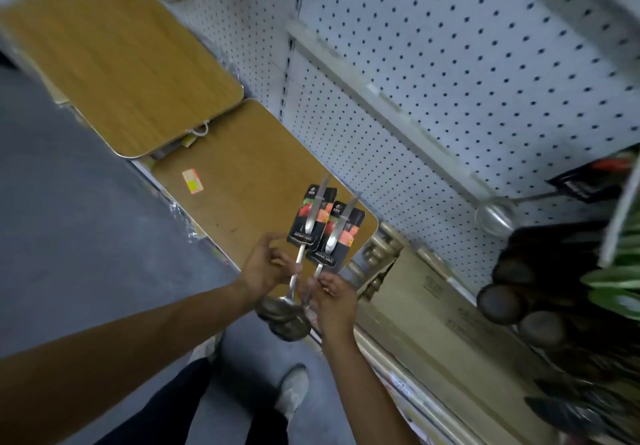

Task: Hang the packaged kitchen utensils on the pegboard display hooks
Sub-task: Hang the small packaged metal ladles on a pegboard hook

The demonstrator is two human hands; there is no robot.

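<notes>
Two packaged steel ladles with dark printed cards are held side by side in front of me. My left hand [265,266] grips the handle of the left ladle [310,217]. The right ladle [341,236] has its handle pinched by my right hand [334,297]. Their bowls [284,316] hang low between my wrists. The white pegboard [467,63] rises behind them. One more packaged ladle [495,216] hangs on it at the right.
Two wooden folding tabletops [114,70] [242,181] lie on the low shelf to the left. A cardboard box [433,309] sits at the lower right, beside dark round utensils [519,292]. Grey floor and my shoe [294,389] are below.
</notes>
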